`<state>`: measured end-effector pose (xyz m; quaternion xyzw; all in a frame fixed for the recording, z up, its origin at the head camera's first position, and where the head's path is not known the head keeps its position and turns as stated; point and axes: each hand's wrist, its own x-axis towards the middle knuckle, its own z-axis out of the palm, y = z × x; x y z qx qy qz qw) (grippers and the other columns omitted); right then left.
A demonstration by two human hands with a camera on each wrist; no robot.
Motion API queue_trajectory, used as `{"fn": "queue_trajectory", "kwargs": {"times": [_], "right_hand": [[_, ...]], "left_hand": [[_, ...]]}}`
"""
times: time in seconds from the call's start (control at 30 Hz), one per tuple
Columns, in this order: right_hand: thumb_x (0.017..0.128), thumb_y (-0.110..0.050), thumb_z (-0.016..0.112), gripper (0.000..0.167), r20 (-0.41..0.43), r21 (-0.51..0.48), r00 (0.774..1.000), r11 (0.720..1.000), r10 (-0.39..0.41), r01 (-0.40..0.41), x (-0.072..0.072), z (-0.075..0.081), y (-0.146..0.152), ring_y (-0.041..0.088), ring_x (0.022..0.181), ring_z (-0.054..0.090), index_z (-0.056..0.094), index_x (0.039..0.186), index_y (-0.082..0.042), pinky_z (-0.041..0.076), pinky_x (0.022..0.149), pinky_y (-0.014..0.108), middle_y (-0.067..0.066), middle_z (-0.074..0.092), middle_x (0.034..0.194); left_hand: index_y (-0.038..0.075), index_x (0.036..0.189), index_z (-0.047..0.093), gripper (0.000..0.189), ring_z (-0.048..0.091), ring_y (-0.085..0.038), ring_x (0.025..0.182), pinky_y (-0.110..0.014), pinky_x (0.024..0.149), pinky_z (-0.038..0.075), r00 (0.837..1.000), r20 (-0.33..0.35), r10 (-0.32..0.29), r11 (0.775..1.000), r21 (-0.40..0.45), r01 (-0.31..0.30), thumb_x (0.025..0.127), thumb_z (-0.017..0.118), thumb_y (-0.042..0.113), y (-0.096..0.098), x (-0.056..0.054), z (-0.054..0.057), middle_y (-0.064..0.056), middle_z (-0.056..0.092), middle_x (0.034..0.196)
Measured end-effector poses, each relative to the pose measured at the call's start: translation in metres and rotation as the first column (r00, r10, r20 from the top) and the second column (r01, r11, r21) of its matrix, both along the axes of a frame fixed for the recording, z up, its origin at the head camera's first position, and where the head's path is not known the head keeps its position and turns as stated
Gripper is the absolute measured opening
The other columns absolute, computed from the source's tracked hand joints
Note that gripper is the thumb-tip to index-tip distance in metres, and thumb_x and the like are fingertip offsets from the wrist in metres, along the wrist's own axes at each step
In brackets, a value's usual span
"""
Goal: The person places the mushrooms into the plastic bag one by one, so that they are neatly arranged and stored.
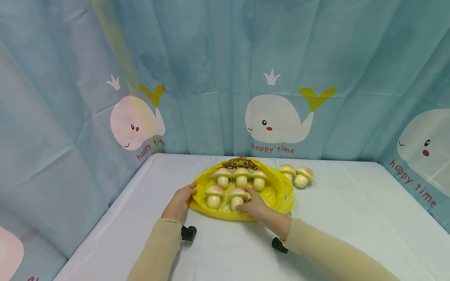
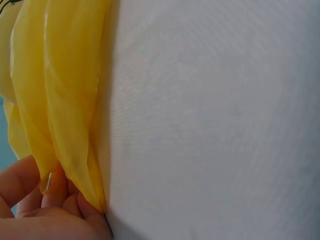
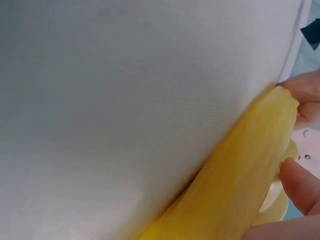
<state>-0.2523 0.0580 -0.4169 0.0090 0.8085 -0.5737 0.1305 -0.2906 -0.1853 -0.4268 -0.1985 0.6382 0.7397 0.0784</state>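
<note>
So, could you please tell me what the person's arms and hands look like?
The left sleeve and right sleeve are plain beige. A small black device shows at each wrist. The left hand and right hand wear no gloves.

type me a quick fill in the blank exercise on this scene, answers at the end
1. The left hand grips the ____ side of the open yellow plastic bag.
2. The bag's back row has ____ cream, dome-capped mushrooms.
3. The right hand holds a mushroom in the bag's ____ row.
4. Outside the bag, ____ more mushrooms rest on the white table.

Missing words: left; three; front; two.
</note>
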Motion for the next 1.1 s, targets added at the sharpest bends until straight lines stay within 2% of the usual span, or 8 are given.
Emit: {"fn": "queue_trajectory", "kwargs": {"times": [0.33,0.67,0.83,0.97,1.1], "right_hand": [[0.081,-0.002,0.077,0.081,-0.023,0.018,1.000,1.000,0.001,0.000,-0.001,-0.003,-0.010,0.023,0.083,0.054,0.032,0.148,0.001,0.047,0.070,0.032,0.013,0.057,0.094],[0.081,0.000,0.076,0.085,-0.022,0.027,1.000,1.000,0.007,-0.006,-0.002,-0.002,-0.013,0.025,0.088,0.052,0.029,0.151,-0.001,0.047,0.072,0.033,0.015,0.056,0.104],[0.080,0.000,0.077,0.085,-0.027,0.035,1.000,0.999,-0.005,0.006,0.000,-0.001,-0.013,0.029,0.101,0.052,0.028,0.150,0.001,0.048,0.081,0.038,0.021,0.053,0.123],[0.079,-0.001,0.077,0.083,-0.035,0.043,0.999,0.999,-0.024,0.026,0.000,-0.001,-0.014,0.033,0.112,0.050,0.032,0.148,0.002,0.045,0.093,0.045,0.024,0.047,0.136],[0.079,-0.001,0.078,0.080,-0.057,0.056,0.998,0.998,-0.033,0.036,-0.001,-0.003,-0.015,0.034,0.116,0.049,0.033,0.146,0.003,0.042,0.097,0.047,0.024,0.047,0.137]], "left_hand": [[-0.002,0.149,0.032,0.050,0.032,-0.030,0.133,-0.032,0.104,0.031,1.000,0.006,-0.015,1.000,-0.013,0.015,0.100,0.039,-0.004,0.000,-0.001,0.000,-0.021,0.026,0.155],[-0.003,0.148,0.033,0.049,0.032,-0.029,0.132,-0.031,0.105,0.030,1.000,0.001,-0.014,1.000,-0.006,0.014,0.100,0.039,-0.004,0.000,0.001,0.002,-0.022,0.026,0.155],[-0.004,0.148,0.034,0.049,0.034,-0.028,0.130,-0.028,0.099,0.034,1.000,-0.005,-0.001,1.000,-0.011,0.001,0.099,0.039,-0.005,0.000,0.001,0.001,-0.022,0.028,0.154],[-0.004,0.148,0.034,0.050,0.033,-0.028,0.130,-0.030,0.102,0.032,1.000,-0.004,0.000,1.000,-0.011,0.000,0.099,0.039,-0.005,0.000,0.001,0.001,-0.022,0.027,0.154],[-0.004,0.148,0.034,0.050,0.033,-0.029,0.131,-0.031,0.104,0.031,1.000,-0.008,-0.004,1.000,-0.012,0.004,0.098,0.039,-0.005,0.000,0.001,0.000,-0.022,0.027,0.155]]}}
